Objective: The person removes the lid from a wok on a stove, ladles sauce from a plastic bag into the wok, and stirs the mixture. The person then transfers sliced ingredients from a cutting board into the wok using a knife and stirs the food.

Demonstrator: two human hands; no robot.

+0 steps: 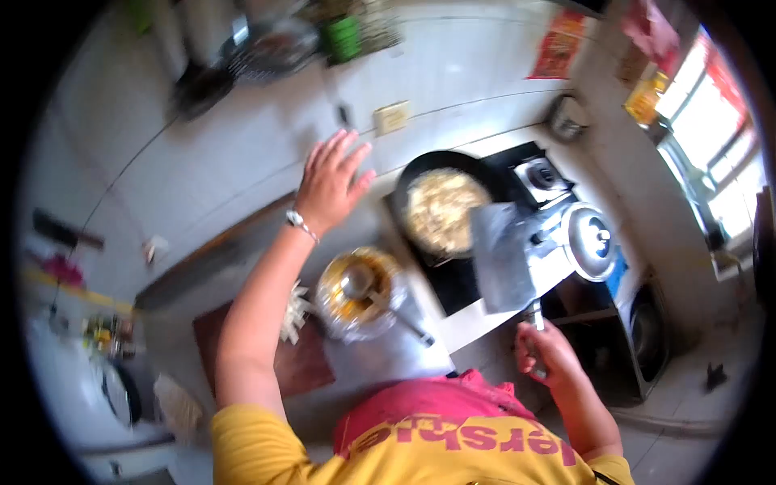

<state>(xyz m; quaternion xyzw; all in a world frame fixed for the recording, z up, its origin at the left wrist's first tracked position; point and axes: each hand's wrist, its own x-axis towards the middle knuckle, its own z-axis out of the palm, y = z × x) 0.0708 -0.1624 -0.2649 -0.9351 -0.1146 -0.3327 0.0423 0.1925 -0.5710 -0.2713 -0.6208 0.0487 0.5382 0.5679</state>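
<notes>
Apparently part-done: my right fingers (524, 349) wrap the handle of a broad-bladed tool (501, 260) near the wok (473, 165), food (444, 208) already inside, while pale strips (293, 317) remain on the chopping board (303, 369) and my left fingers (330, 160) spread, holding nothing.

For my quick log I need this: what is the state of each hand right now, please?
Left hand: open, nothing seen in it.
Right hand: closed, holding a cleaver.

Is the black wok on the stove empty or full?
Not empty: pale, yellowish food covers much of the inside of the black wok.
</notes>
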